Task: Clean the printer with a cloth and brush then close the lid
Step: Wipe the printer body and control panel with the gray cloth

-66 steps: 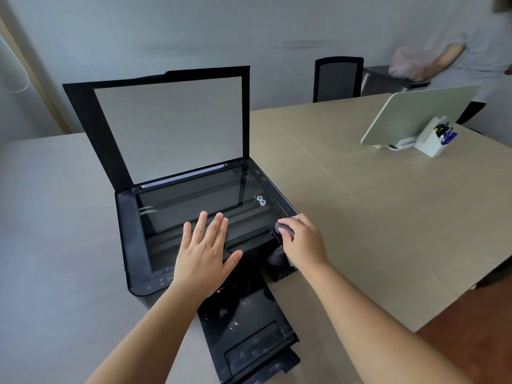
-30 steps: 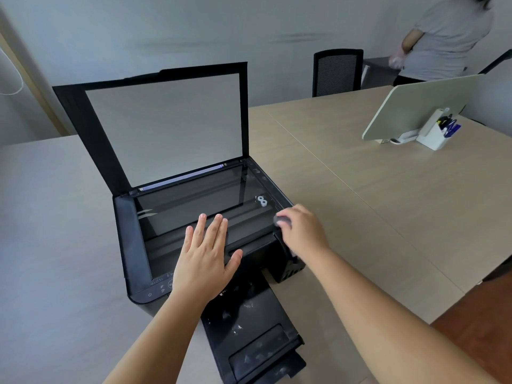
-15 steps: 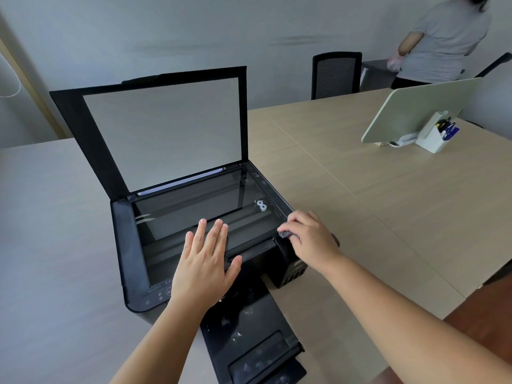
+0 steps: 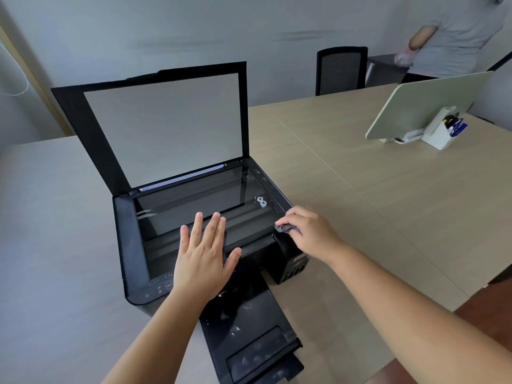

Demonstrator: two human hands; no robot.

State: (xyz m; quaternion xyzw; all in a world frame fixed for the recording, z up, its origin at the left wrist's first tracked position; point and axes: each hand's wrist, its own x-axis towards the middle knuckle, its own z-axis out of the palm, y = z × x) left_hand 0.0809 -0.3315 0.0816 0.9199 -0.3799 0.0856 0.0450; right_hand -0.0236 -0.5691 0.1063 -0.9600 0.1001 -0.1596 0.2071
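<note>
Since half a second earlier, little had moved. Left hand stayed flat, fingers straight and apart, on the printer on the counter, lid upright. Right hand, fingers curled, pinched a cloth against the printer's right front corner.

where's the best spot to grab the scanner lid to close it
Probably the free top edge of the scanner lid, reached from the front: it stands nearly upright, hinged at the back of the printer, so that edge gives the most leverage. The left hand should leave the glass first.
</note>
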